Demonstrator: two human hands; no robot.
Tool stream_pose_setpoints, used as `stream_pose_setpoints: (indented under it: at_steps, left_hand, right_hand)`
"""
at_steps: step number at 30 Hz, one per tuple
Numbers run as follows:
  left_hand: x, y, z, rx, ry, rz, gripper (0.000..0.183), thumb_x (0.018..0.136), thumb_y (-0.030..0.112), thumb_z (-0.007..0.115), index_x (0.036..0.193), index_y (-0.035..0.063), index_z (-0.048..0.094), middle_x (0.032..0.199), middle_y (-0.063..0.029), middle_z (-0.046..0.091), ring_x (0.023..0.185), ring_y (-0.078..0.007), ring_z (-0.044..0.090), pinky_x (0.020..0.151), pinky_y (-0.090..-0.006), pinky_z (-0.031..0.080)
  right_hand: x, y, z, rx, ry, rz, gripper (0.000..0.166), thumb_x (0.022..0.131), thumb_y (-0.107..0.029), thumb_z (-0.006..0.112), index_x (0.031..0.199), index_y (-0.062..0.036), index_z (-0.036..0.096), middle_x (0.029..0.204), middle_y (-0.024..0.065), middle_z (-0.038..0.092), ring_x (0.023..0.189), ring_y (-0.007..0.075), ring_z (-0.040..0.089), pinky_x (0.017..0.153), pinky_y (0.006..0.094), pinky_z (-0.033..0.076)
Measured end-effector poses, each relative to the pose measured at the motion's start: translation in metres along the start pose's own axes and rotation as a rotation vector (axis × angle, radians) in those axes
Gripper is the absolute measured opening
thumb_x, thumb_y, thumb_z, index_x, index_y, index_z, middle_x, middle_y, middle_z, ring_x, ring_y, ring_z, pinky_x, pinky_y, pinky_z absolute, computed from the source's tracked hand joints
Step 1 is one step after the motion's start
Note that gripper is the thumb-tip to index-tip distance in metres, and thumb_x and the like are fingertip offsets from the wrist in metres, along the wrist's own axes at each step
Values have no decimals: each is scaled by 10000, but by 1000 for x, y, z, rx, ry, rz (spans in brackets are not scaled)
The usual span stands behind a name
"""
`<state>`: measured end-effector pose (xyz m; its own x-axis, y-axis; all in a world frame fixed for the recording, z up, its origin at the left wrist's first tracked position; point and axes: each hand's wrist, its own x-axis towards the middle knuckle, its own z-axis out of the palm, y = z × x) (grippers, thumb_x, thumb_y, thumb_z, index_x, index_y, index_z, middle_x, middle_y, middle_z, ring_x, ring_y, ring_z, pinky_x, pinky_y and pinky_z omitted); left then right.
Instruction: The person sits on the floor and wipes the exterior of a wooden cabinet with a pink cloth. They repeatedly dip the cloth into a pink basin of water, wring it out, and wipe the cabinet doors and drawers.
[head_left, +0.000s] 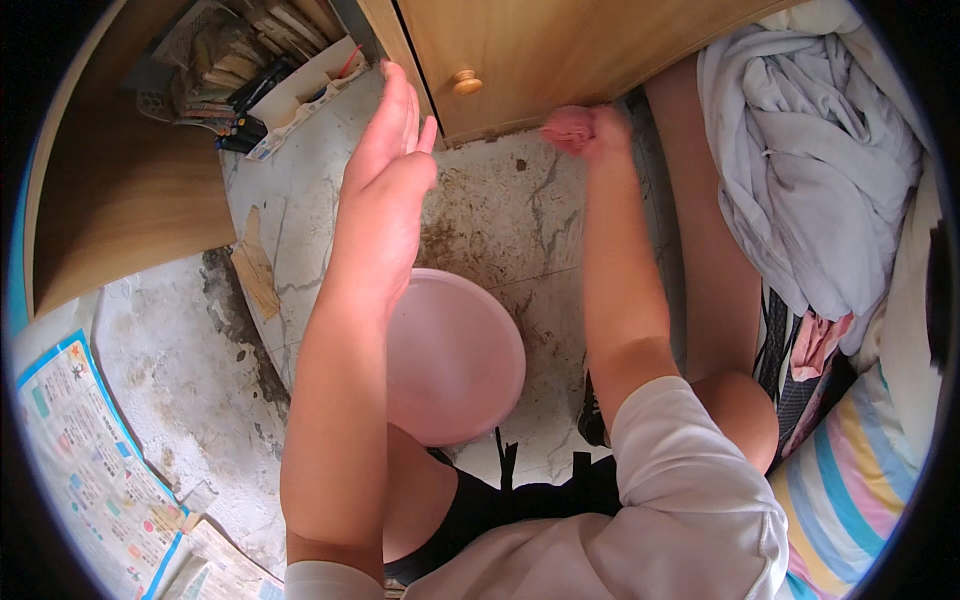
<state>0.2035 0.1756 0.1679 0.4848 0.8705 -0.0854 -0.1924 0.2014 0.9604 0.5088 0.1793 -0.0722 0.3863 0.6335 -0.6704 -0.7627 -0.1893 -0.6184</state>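
My right hand is closed around a crumpled pink cloth at the lower edge of a wooden cabinet door with a round knob. The hand is slightly blurred. My left hand is raised in front of the door's left edge, fingers extended upward, with nothing seen in it. Below it, a round pink plastic basin stands on the stained, marble-patterned floor, partly hidden by my left forearm. Dark stains mark the floor between the basin and the door.
An open wooden compartment is at the left, with papers and pens in a white box near it. A torn brown piece lies by the peeling wall. Grey fabric and striped bedding are piled at the right.
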Motion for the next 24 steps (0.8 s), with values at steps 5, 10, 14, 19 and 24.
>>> stream_pose_setpoints:
  at_steps: [5, 10, 14, 19, 24]
  left_hand:
    - [-5, -2, -12, 12, 28, -4, 883, 832, -130, 373, 1681, -61, 141, 1783, -218, 47, 1660, -303, 36, 1356, -464, 139]
    - [0, -3, -6, -25, 1, -3, 881, 834, -128, 374, 1678, -74, 127, 1783, -220, 40, 1661, -300, 21, 1356, -474, 135]
    - [-1, -6, -6, -59, -2, 15, 883, 835, -130, 376, 1679, -70, 125, 1784, -216, 36, 1661, -294, 11, 1355, -484, 136]
    - [-1, -2, -2, -5, 20, 4, 884, 836, -135, 372, 1684, -51, 138, 1785, -210, 40, 1661, -290, 31, 1355, -470, 147]
    - [-2, -5, -11, -1, 34, 10, 885, 832, -140, 367, 1684, -48, 146, 1784, -210, 47, 1660, -286, 45, 1356, -456, 149]
  right_hand:
    - [-31, 42, 41, -63, -115, 46, 493, 1139, -309, 300, 1362, 62, 538, 1261, 263, 689, 1022, 433, 747, 772, 615, 648]
    - [-34, 174, 131, 353, -106, -9, 435, 1046, -45, 393, 1471, -107, 460, 1132, 177, 729, 880, 350, 758, 681, 469, 645]
    - [-19, 203, 144, 530, -31, -82, 488, 974, 80, 424, 1382, -181, 488, 960, 99, 694, 681, 232, 678, 524, 419, 552]
    - [-6, 194, 128, 431, -102, 61, 276, 1040, -24, 442, 1276, -105, 557, 911, 103, 679, 662, 211, 646, 488, 429, 503]
    - [-55, 140, 107, 329, -190, 142, 330, 1097, -129, 383, 1306, 45, 571, 1110, 224, 729, 931, 338, 752, 664, 487, 626]
